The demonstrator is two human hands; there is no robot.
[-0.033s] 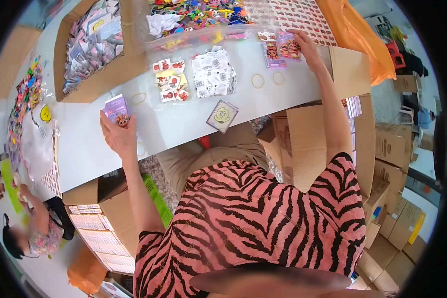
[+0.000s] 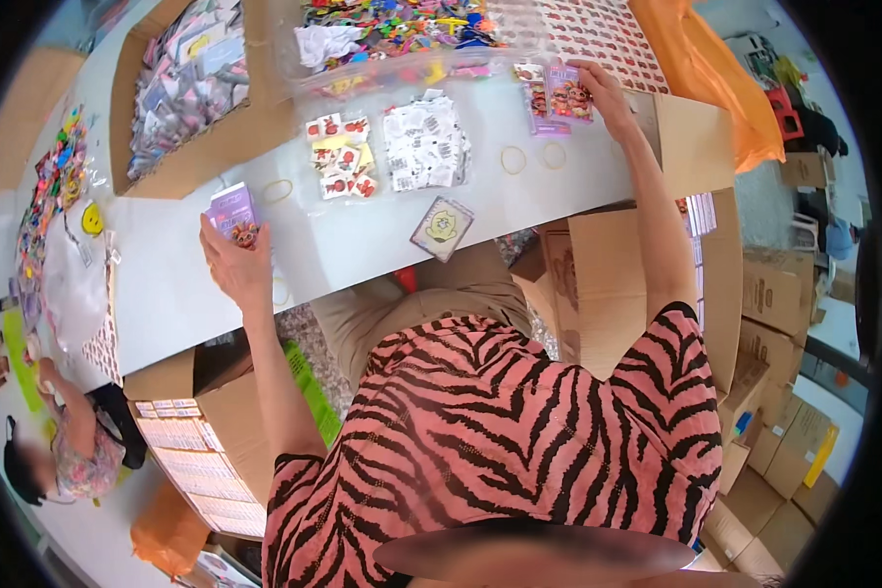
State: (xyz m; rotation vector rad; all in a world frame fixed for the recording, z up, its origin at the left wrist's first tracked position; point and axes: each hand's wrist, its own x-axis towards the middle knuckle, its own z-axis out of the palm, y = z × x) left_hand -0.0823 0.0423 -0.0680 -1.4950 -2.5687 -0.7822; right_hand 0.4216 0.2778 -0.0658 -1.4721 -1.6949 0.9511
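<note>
My left hand (image 2: 237, 263) is closed round a small purple box (image 2: 232, 204) with a cartoon figure on it, at the table's left. At the far right my right hand (image 2: 603, 96) has its fingers on the upper right edge of a purple picture packet (image 2: 564, 93). A second purple packet (image 2: 537, 103) lies beside and partly under that one. Between my hands are a pile of small red-and-white picture pieces (image 2: 341, 157) and a stack of white printed slips (image 2: 423, 142). Close to the front edge lies a square card (image 2: 442, 229) with a yellow figure.
Thin rubber bands (image 2: 513, 160) lie on the white table (image 2: 353, 255). An open carton (image 2: 201, 147) of flat packets stands back left, a clear bag of colourful trinkets (image 2: 392, 29) at the back. Cartons (image 2: 608, 284) flank my lap. Another person (image 2: 78, 436) sits at the left.
</note>
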